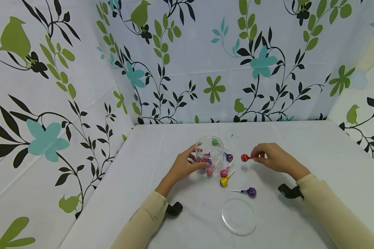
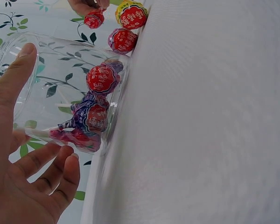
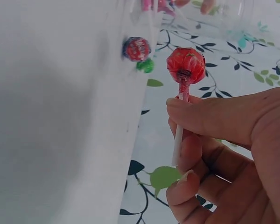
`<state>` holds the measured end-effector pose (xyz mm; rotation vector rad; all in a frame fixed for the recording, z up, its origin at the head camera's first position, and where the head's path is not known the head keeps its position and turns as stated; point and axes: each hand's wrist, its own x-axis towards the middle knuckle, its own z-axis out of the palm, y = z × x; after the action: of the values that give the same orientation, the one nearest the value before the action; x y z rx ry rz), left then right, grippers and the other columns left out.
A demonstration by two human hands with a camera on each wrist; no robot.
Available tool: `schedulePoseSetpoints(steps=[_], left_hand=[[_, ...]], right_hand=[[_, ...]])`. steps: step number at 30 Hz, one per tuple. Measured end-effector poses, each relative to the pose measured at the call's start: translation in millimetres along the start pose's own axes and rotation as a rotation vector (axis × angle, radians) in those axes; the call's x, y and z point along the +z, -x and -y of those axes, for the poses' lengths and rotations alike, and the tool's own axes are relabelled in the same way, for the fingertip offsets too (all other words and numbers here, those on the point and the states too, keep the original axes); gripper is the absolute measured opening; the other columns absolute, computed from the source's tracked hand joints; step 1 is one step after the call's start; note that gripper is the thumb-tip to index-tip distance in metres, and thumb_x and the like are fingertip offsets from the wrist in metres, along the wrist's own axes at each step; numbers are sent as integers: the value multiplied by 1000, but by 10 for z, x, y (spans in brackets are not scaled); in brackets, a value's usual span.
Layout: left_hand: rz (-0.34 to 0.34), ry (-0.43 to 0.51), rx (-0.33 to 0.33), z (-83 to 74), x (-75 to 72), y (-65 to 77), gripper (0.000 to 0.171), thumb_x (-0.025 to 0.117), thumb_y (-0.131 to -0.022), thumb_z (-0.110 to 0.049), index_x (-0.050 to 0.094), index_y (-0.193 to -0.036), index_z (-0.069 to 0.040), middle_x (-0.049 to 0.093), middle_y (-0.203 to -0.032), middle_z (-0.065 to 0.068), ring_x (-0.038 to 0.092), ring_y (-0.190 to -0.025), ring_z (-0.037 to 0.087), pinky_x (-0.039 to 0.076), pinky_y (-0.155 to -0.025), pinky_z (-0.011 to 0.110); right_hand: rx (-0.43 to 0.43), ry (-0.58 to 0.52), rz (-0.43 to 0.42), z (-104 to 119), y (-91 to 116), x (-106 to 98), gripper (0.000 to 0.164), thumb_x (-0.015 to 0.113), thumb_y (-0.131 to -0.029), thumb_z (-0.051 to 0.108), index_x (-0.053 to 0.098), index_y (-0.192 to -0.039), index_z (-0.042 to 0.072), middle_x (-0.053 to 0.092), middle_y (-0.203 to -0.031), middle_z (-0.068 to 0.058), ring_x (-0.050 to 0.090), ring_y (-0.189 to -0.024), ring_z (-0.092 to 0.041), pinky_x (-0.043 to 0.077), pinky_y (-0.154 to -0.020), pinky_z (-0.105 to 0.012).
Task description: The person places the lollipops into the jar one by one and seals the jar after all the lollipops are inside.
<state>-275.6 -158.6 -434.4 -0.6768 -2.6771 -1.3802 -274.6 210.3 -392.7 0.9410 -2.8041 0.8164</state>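
As seen from beside the table point(image 1: 124, 214), the red lollipop point(image 1: 244, 157) is in the right hand point(image 1: 275, 158), its stick pinched between thumb and fingers, its head pointing toward the jar. The left hand point(image 1: 181, 166) grips the clear jar point(image 1: 205, 148), thumb on one side and fingers curled round the other; several lollipops lie inside. The red lollipop is right of the jar, apart from the left hand. Between the hands sit a pink lollipop point(image 1: 223, 173) and a yellow lollipop point(image 1: 223, 182). A purple lollipop point(image 1: 251, 192) lies nearer the person, beyond the clear lid point(image 1: 238, 218).
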Motion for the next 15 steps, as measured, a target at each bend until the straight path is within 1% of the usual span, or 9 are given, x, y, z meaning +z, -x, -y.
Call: schedulePoseSetpoints(steps=[4, 6, 11, 15], left_hand=[[-1, 5, 0, -3, -1, 5, 86, 84, -87, -49, 44, -160, -26, 65, -116, -6, 61, -99, 17, 55, -76, 36], [-3, 7, -4, -13, -2, 11, 86, 85, -87, -48, 44, -159, -28, 65, -117, -7, 62, -99, 17, 55, -76, 35], [-4, 8, -4, -23, -8, 14, 86, 85, -87, -47, 44, -160, -25, 67, -117, -3, 62, -98, 18, 54, -75, 36], [0, 8, -1, -24, -9, 16, 86, 85, -87, -47, 44, -160, -26, 67, -117, -2, 62, -98, 19, 54, -75, 35]], right_hand=[[-26, 4, -26, 71, -38, -41, 17, 77, -90, -5, 77, -102, 7, 69, -95, 3, 56, -83, -18, 54, -71, -30], [-33, 6, -40, 107, -59, -61, 17, 77, -90, -5, 77, -102, 7, 69, -95, 3, 56, -83, -18, 54, -71, -30], [-48, 5, -68, 203, -115, -100, 17, 77, -90, -5, 77, -102, 8, 68, -93, 3, 56, -82, -19, 54, -71, -32], [-63, 1, -76, 273, -166, -121, 17, 76, -90, -5, 76, -101, 8, 68, -93, 3, 55, -82, -19, 54, -71, -35]])
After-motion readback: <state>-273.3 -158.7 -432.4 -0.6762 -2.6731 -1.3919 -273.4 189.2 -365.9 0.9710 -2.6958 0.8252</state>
